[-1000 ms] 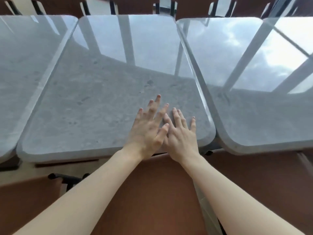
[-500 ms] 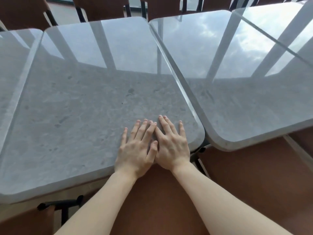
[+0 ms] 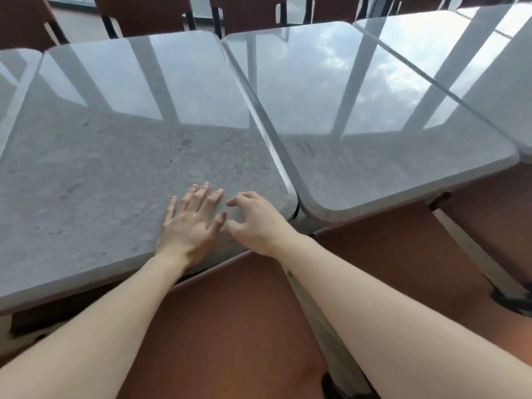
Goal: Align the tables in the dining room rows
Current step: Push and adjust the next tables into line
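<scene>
Your left hand [image 3: 191,226] lies flat and open, fingers spread, palm down on the near right part of the grey stone-look table [image 3: 100,174] in front of you. Your right hand [image 3: 256,223] sits just beside it on the same tabletop, fingers curled loosely with the tips touching the surface, gripping nothing. Both hands are close to the table's near edge and near its right corner. To the right, a second table [image 3: 374,133] stands almost against the first, a narrow seam between them, and its near edge sits slightly farther from you than that of the first table. A third tabletop [image 3: 501,82] shows at the far right, and another at the far left [image 3: 11,70]. Brown chair backs [image 3: 144,12] line the far side, and a brown chair seat [image 3: 230,326] lies below your forearms.
</scene>
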A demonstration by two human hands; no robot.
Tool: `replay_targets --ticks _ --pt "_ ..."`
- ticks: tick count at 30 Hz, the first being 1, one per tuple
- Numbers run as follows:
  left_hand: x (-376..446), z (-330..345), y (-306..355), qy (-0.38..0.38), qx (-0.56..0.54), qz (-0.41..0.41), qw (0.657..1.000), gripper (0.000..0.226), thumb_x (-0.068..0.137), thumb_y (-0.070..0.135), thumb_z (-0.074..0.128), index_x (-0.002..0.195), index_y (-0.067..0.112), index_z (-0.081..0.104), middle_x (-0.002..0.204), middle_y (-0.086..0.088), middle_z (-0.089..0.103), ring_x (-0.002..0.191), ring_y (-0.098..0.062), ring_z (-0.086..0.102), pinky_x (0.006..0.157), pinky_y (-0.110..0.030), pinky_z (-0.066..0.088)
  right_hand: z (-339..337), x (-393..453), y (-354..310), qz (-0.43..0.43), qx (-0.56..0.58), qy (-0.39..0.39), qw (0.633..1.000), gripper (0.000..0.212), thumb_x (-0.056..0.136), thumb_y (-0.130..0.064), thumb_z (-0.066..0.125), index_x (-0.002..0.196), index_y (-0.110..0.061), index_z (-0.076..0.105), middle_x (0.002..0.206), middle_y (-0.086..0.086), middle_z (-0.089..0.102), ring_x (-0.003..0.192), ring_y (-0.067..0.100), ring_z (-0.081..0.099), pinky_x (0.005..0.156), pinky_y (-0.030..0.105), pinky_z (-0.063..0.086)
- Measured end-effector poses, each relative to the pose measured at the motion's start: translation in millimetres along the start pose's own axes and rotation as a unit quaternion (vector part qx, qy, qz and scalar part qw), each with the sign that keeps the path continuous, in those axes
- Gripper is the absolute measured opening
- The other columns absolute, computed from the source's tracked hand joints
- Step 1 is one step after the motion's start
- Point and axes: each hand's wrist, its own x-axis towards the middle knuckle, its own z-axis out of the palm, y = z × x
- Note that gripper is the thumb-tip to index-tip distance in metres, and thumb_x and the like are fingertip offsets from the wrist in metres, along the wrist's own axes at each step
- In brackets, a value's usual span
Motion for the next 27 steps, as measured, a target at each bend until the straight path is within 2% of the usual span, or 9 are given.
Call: replay_targets --ticks 2,4,6,8,10,13,16,22,27 --pt "-2.0 -8.1 26.9 -0.011 -0.030 -0.054 0.998 0.080 0.088 0.073 0.019 0.154 0.032 0.034 0.167 0.003 0.024 0.155 -0.018 0.015 0.123 -0.055 -0.002 -16.8 -42.6 7.2 0.010 0.067 0.028 0.997 0.044 0.094 -0.024 0.057 0.138 -0.017 0.057 0.145 0.002 0.050 0.125 0.017 0.053 0.110 0.035 0.040" --pt "-14.8 -23.9 80.4 0.037 -0.190 -0.109 0.975 0.076 0.085 0.072 0.029 0.140 0.026 0.054 0.150 -0.003 0.050 0.142 -0.025 0.042 0.123 -0.057 0.013 -37.1 -81.2 15.2 0.029 0.119 0.069 0.990 0.042 0.094 -0.019 0.058 0.136 -0.019 0.060 0.136 0.000 0.056 0.111 0.012 0.057 0.103 0.029 0.044" --pt "-41.2 -45.0 145.7 0.089 -0.377 -0.104 0.916 0.062 0.081 0.063 0.039 0.123 0.025 0.064 0.125 0.000 0.066 0.120 -0.020 0.060 0.104 -0.038 0.044 -66.5 -119.0 17.2 0.061 0.210 0.125 0.968 0.040 0.095 -0.018 0.058 0.134 -0.022 0.061 0.130 -0.003 0.062 0.111 0.008 0.060 0.097 0.022 0.046" --pt "-73.1 -70.0 205.8 0.104 -0.465 -0.083 0.875 0.039 0.084 0.050 0.048 0.110 0.028 0.066 0.108 0.009 0.069 0.107 -0.012 0.066 0.083 -0.019 0.047 -101.7 -161.1 15.9 0.071 0.293 0.171 0.938 0.036 0.096 -0.018 0.059 0.131 -0.025 0.063 0.127 -0.009 0.065 0.110 0.001 0.061 0.091 0.016 0.047" --pt "-104.0 -94.5 254.7 0.111 -0.515 -0.062 0.848 0.023 0.087 0.041 0.054 0.101 0.030 0.069 0.097 0.007 0.073 0.099 -0.013 0.069 0.082 -0.025 0.051 -136.4 -210.3 17.5 0.063 0.356 0.197 0.911 0.031 0.097 -0.019 0.061 0.127 -0.027 0.065 0.124 -0.012 0.066 0.110 -0.003 0.061 0.094 0.019 0.049" --pt "-154.9 -136.4 319.9 0.119 -0.545 -0.019 0.830 0.012 0.090 0.031 0.062 0.098 0.028 0.070 0.092 0.007 0.074 0.094 -0.011 0.070 0.083 -0.026 0.052 -193.2 -295.6 22.9 0.049 0.429 0.224 0.874 0.027 0.099 -0.020 0.060 0.123 -0.028 0.068 0.122 -0.011 0.070 0.116 0.004 0.064 0.099 0.033 0.053" --pt "-212.4 -176.2 385.7 0.095 -0.560 0.025 0.823 0.014 0.092 0.023 0.066 0.105 0.022 0.069 0.093 0.008 0.074 0.096 -0.007 0.070 0.081 -0.016 0.050 -244.4 -388.2 31.2 0.037 0.476 0.249 0.842 0.025 0.100 -0.020 0.059 0.122 -0.028 0.068 0.122 -0.009 0.072 0.118 0.008 0.065 0.098 0.034 0.054" --pt "-303.6 -226.7 501.1 0.089 -0.554 0.101 0.822 0.029 0.087 0.027 0.067 0.115 0.025 0.064 0.111 0.012 0.072 0.107 -0.010 0.070 0.086 -0.020 0.052 -309.8 -542.7 54.7 0.024 0.450 0.275 0.850 0.026 0.097 -0.024 0.065 0.121 -0.031 0.068 0.121 -0.013 0.072 0.119 0.006 0.065 0.101 0.038 0.055" --pt "-333.5 -253.1 565.1 0.059 -0.501 0.172 0.846 0.028 0.093 0.024 0.072 0.118 0.030 0.062 0.117 0.017 0.070 0.107 -0.004 0.069 0.089 -0.024 0.055 -350.1 -616.4 73.4 0.012 0.420 0.317 0.850 0.027 0.097 -0.018 0.064 0.118 -0.034 0.069 0.119 -0.016 0.072 0.117 0.006 0.066 0.102 0.039 0.054"
